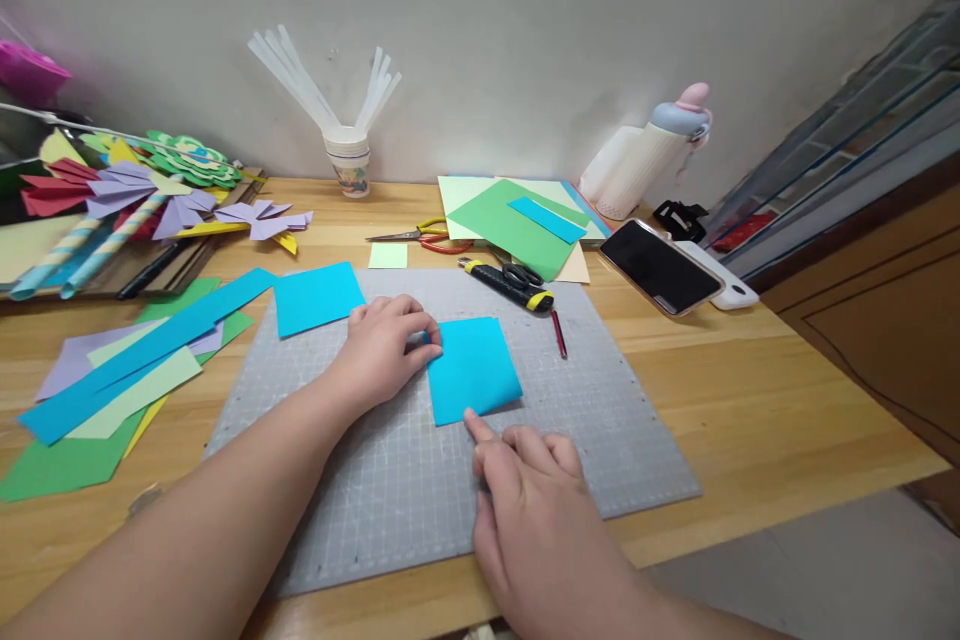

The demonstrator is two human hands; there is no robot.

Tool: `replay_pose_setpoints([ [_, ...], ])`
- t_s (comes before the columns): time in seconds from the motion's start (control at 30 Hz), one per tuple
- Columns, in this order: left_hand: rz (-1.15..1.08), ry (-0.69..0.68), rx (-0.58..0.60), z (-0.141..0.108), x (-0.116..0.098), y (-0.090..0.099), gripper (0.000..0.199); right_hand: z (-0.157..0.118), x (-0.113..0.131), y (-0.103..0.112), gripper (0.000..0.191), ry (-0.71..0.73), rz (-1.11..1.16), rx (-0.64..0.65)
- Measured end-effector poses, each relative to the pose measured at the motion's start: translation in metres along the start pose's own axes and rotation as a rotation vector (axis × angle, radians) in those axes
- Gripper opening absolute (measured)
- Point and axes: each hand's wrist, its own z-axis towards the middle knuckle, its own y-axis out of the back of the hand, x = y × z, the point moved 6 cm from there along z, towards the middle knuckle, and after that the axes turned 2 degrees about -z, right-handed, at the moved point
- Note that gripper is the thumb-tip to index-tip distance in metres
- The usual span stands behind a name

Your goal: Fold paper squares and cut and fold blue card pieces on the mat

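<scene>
A blue paper square point(474, 368) lies on the grey cutting mat point(600, 430), its lower right corner curling up a little. My left hand point(386, 345) pinches the square's left edge between thumb and fingers. At the near edge, the index finger of my right hand point(532, 500) is stretched out and touches the paper, while its other fingers are bent loosely. A second blue square point(319, 298) rests at the mat's upper left, just beyond my left hand.
A utility knife point(506, 285), scissors point(405, 234) and a red pen point(559, 334) lie behind the squares. Paper scraps point(97, 430) and paper flowers point(142, 190) cover the left. A cup of straws point(349, 165), a phone point(660, 265) and a bottle point(652, 155) are at the back.
</scene>
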Motion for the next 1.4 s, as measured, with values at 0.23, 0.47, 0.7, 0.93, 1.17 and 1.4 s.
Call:
replay_pose_setpoints([
  [0.23,-0.006,0.019,0.017,0.002,0.003,-0.002,0.011,-0.013,-0.024,0.009,0.045,-0.065,-0.117,-0.045],
  [0.47,-0.025,0.02,0.017,0.002,0.003,-0.002,0.012,-0.019,-0.042,0.013,0.034,-0.087,-0.169,-0.039],
  [0.7,-0.065,0.045,-0.046,-0.003,-0.001,0.008,0.017,0.001,-0.044,0.028,0.014,0.083,-0.199,0.019],
  [0.93,-0.024,-0.021,-0.015,-0.032,-0.037,0.013,0.018,0.07,-0.088,0.033,0.009,-0.049,0.193,0.07],
  [1.17,0.033,-0.133,0.15,-0.044,-0.054,-0.005,0.044,0.108,-0.091,-0.003,0.038,0.116,0.256,0.103],
  [1.4,0.026,-0.129,0.145,-0.041,-0.049,-0.006,0.038,0.096,-0.096,-0.008,0.048,0.156,0.335,0.144],
])
